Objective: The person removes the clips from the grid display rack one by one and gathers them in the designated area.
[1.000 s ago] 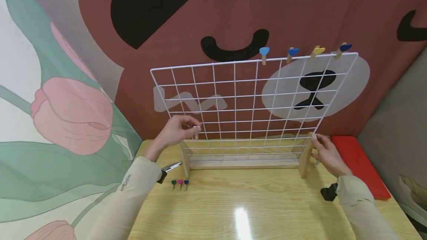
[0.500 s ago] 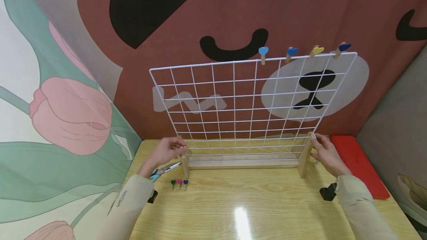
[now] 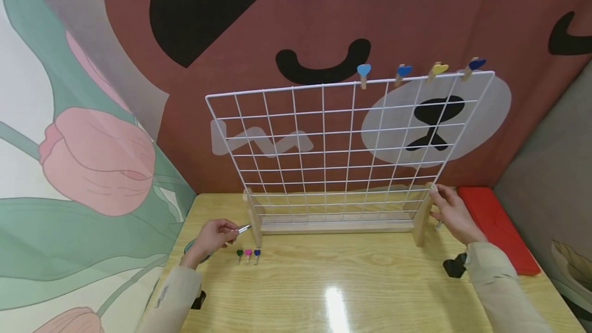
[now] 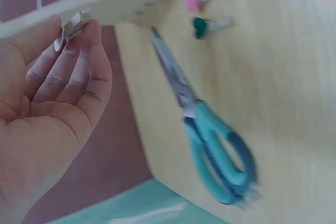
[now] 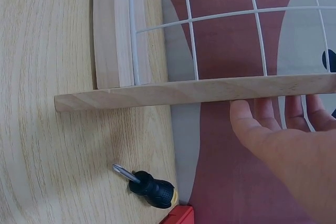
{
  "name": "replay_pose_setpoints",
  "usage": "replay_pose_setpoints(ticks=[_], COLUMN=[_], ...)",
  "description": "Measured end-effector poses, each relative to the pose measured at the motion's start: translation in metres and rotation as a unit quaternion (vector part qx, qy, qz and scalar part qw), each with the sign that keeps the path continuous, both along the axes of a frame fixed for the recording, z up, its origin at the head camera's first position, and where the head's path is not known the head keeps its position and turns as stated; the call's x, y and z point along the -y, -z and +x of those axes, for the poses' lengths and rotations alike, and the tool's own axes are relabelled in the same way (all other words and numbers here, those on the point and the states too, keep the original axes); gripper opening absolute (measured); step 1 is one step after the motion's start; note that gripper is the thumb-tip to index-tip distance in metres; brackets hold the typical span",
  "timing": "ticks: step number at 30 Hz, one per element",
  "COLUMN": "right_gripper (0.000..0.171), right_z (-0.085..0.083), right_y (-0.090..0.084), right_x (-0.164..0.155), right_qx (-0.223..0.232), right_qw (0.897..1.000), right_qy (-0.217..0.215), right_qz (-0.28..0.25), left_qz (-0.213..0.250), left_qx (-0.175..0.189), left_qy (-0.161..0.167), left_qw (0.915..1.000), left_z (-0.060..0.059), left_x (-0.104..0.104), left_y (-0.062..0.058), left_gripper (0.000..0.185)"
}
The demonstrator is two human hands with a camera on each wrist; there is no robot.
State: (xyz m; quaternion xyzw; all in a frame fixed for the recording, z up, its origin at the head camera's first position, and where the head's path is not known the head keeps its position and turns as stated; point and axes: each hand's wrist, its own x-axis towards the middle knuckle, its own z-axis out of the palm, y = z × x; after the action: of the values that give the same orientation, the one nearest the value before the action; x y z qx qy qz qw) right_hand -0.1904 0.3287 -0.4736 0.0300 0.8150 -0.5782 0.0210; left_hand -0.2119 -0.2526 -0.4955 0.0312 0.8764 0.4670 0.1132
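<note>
My left hand pinches a small clothespin with a pale heart between thumb and fingers. It hovers over the scissors, beside the wooden stand's left post. In the left wrist view those scissors lie on the table with teal handles. My right hand touches the stand's right post with its fingertips. A white wire grid stands upright in the stand. On its top bar are light blue, blue, yellow and dark blue heart clothespins.
Green, pink and dark blue heart clothespins lie in a row left of centre on the wooden table. A short screwdriver lies right of the stand, near a red case. Patterned cloth hangs behind.
My left hand has moved down and left, from in front of the grid past the left post to over the scissors, with the clothespin. My right hand stays at the right post.
</note>
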Motion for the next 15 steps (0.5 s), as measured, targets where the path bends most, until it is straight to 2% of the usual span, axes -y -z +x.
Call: replay_pose_setpoints(ticks=[7, 12, 15], right_gripper=[0.071, 0.07, 0.07], right_z=[-0.001, -0.001, 0.0], right_y=[0.001, 0.0, 0.0], right_x=[0.0, 0.001, 0.001], right_qx=[0.002, 0.0, 0.001], right_qw=[1.0, 1.0, 1.0], right_qy=[0.002, 0.002, 0.004], right_qz=[0.001, -0.002, -0.004], left_qz=[-0.008, -0.03, -0.049], left_qx=[0.031, 0.022, 0.012], left_qy=[-0.04, -0.061, -0.07], left_qw=[0.9987, 0.9974, 0.9963], left_z=[0.008, 0.013, 0.016], left_x=[0.018, 0.023, 0.023], left_y=[0.033, 0.057, 0.067], left_gripper=[0.009, 0.008, 0.008])
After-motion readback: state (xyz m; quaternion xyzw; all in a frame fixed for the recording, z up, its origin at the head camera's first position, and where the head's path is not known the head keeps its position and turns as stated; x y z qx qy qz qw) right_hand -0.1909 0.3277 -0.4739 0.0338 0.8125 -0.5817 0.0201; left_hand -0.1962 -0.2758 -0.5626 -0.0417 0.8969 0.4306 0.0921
